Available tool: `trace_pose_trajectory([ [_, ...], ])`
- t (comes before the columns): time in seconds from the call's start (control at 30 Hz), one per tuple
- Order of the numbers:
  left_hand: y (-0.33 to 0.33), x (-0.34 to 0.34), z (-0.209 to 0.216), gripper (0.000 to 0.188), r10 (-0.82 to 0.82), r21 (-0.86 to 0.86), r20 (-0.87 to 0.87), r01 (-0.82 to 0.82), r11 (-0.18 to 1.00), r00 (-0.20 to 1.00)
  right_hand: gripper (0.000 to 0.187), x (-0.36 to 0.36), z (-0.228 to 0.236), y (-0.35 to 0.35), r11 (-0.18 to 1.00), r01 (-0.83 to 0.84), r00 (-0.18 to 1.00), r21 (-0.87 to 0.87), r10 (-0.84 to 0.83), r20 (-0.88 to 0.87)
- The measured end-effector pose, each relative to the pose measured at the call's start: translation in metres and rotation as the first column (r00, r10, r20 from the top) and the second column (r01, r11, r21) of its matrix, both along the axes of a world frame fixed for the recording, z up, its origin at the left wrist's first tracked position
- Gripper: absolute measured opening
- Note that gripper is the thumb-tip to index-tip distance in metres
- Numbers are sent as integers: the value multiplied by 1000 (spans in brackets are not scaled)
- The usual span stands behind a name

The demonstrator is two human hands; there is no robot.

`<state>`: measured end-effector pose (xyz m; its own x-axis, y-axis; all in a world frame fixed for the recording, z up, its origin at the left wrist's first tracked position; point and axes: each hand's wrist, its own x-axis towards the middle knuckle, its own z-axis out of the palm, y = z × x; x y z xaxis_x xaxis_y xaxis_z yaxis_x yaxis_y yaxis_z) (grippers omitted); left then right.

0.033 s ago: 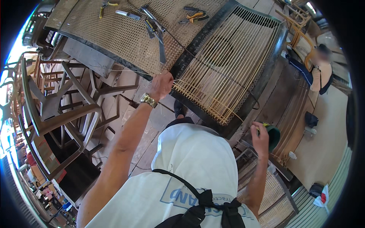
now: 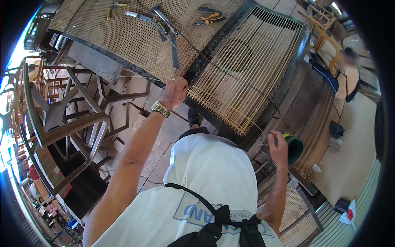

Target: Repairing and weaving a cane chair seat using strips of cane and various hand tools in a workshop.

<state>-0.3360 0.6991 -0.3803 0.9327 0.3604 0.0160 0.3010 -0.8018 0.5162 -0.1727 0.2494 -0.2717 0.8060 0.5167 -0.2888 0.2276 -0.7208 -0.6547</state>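
Note:
A dark-framed panel (image 2: pixel 302 45) with long cane strands (image 2: pixel 247 70) strung along it lies ahead of me. At its near left corner my left hand (image 2: pixel 175 91) is closed, pinching a thin cane strand (image 2: pixel 138 76) that trails off to the left. A few crosswise strands (image 2: pixel 222 105) are woven in along the near end. My right hand (image 2: pixel 278 147) is raised off the near right corner, its fingers bent together; what they hold is too fine to make out. Close behind that hand is a dark green cup-shaped container (image 2: pixel 294 149).
Pliers (image 2: pixel 210 19), a chisel-like blade (image 2: pixel 138 16), a hammer (image 2: pixel 165 19) and other tools lie on woven cane (image 2: pixel 103 35). A dark cord (image 2: pixel 205 57) crosses the panel. Wooden chair frames (image 2: pixel 78 119) crowd the left. A person (image 2: pixel 347 78) sits at the far right.
My right hand has shifted slightly left and up, away from the green container. My left hand stays at the panel's corner.

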Motion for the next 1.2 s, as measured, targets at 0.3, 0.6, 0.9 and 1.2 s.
trace_pose_trajectory([
  [0.3,10,-1,-11,15,-295,112,181,278,954,938,45,-9,-21,23,992,122,957,-38,-128,-261],
  [0.6,11,8,-5,54,-344,175,58,330,928,937,46,-17,-20,23,939,338,820,57,-264,-508],
  [0.9,11,5,1,58,-267,-199,18,265,944,964,34,-27,-2,-32,935,325,887,138,-252,-386],
  [1.2,-19,40,45,69,-468,-313,-253,386,868,847,36,-2,2,17,979,96,928,181,-22,-371],
])
